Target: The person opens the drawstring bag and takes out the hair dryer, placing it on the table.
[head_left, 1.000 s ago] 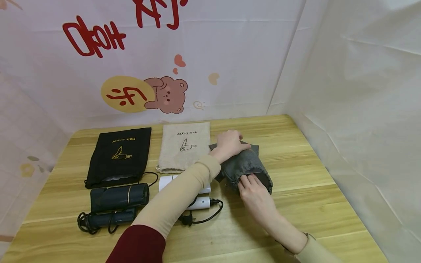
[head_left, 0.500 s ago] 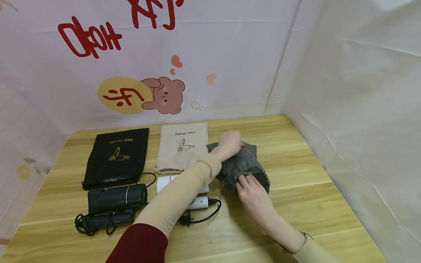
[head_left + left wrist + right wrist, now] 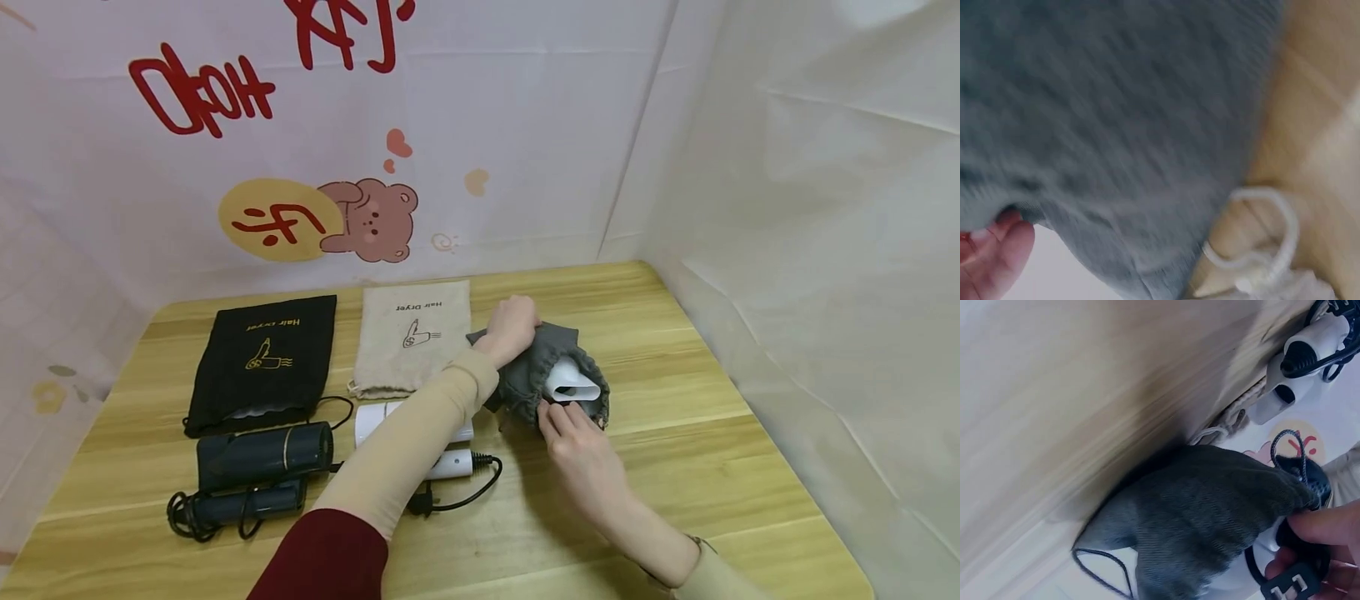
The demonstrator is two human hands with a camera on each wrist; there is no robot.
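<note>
A grey drawstring bag lies tilted on the table, its gathered mouth facing me. Inside the mouth shows the white end of what looks like a hair dryer. My left hand grips the bag's cloth near its far end; in the left wrist view its fingertips press into the fabric. My right hand is at the near rim of the mouth. In the right wrist view its thumb and curled fingers hold a bunched black power cord, with a two-pronged plug beside the fingers. Part of the dryer is hidden by cloth.
A black drawstring bag and a cream one lie flat at the back. In front of them are a dark hair dryer and a white hair dryer, partly under my left forearm. A curtain wall borders the right.
The bag's mouth has turned up toward the head camera, and the white dryer end has come into sight inside it. My left hand has shifted slightly left, still on the cloth.
</note>
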